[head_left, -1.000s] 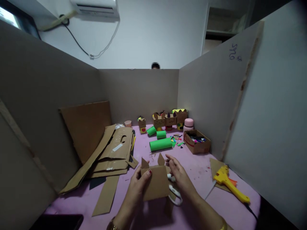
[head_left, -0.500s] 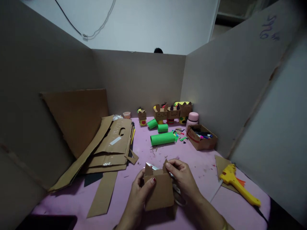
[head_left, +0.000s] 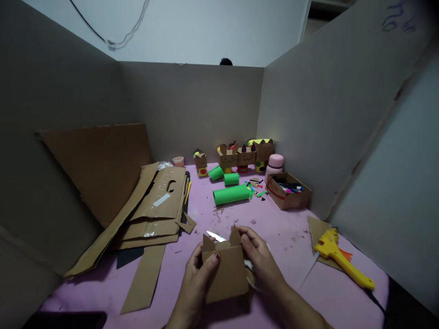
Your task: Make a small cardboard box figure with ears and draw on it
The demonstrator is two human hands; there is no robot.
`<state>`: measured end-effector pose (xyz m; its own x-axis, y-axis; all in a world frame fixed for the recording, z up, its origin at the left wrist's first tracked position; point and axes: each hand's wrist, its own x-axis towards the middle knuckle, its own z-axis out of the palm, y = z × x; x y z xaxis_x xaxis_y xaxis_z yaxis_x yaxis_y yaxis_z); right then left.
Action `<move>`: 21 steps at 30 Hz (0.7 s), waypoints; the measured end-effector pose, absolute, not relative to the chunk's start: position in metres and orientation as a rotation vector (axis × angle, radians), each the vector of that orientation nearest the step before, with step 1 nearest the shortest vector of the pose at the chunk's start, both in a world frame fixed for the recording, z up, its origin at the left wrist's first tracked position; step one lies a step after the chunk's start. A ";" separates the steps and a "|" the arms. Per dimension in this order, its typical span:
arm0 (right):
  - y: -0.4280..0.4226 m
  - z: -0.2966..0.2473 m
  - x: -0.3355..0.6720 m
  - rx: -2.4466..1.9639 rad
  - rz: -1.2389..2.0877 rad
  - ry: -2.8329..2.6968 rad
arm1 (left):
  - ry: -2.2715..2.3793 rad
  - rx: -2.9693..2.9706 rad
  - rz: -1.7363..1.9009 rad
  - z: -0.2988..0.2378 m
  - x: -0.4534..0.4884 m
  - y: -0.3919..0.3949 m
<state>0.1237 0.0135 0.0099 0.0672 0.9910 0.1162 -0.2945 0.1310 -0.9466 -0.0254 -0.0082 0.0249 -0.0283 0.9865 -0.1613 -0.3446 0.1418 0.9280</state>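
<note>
My left hand (head_left: 200,276) is closed around the left side of a small cardboard box (head_left: 227,276), its thumb flat on the front face. Two pointed cardboard ears stand up from the box's top edge: a left ear (head_left: 208,243) and a right ear (head_left: 235,236). At the upper right corner, beside the right ear, my right hand (head_left: 259,253) grips the box with bent fingers; some fingertips are hidden behind it. Scissors (head_left: 216,236) lie on the table behind the box, mostly covered, with the blade tip showing.
A yellow glue gun (head_left: 343,261) lies at the right on cardboard. Flattened cardboard (head_left: 161,196) is stacked at left. Green tubes (head_left: 232,195), paper scraps, a box of pens (head_left: 291,199), a pink bottle (head_left: 275,162) and several cardboard-headed figures (head_left: 227,159) stand farther back.
My right thumb and fingers have shifted off the right ear to its right side, so the whole ear shows. The box stays in my left hand. The camera view has tilted slightly down.
</note>
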 end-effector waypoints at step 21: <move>0.014 0.016 0.127 -0.839 1.220 -0.996 | 1.105 0.899 1.264 0.023 -0.025 -0.011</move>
<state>0.1270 0.0141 0.0161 0.0556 0.9863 0.1555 -0.3499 0.1651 -0.9221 -0.0246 -0.0112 0.0230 -0.0316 0.9907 -0.1321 -0.2639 0.1192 0.9571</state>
